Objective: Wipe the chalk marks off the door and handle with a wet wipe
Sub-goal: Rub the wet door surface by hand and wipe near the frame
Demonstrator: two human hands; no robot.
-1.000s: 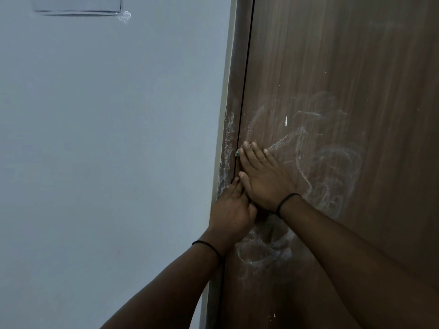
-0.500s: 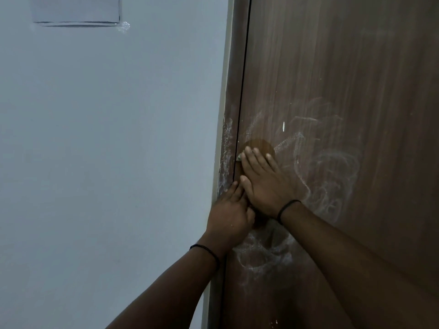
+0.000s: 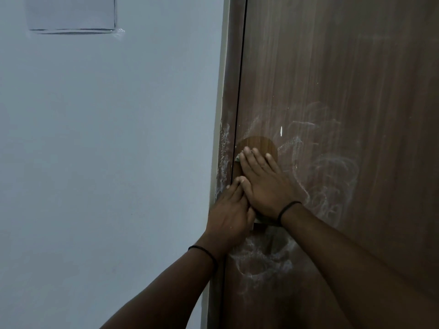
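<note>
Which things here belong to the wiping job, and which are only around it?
Belong:
right hand, flat on the door
wet wipe under its fingertips
chalk marks
left hand at the door's edge
door frame, also chalky

Only around:
wall
grey panel

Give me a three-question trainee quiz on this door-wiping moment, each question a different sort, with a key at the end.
1. True or false: the right hand lies flat on the door with its fingers straight.
2. Multiple choice: where is the clean, darker patch of wood? A) just above the right hand's fingertips B) below the left hand C) at the top of the door
3. Fill in: a corner of the wet wipe peeks out beside the right hand's ____.

Key: 1 true; 2 A; 3 fingertips. Chalk marks remain to the right of the hands and below them.
</note>
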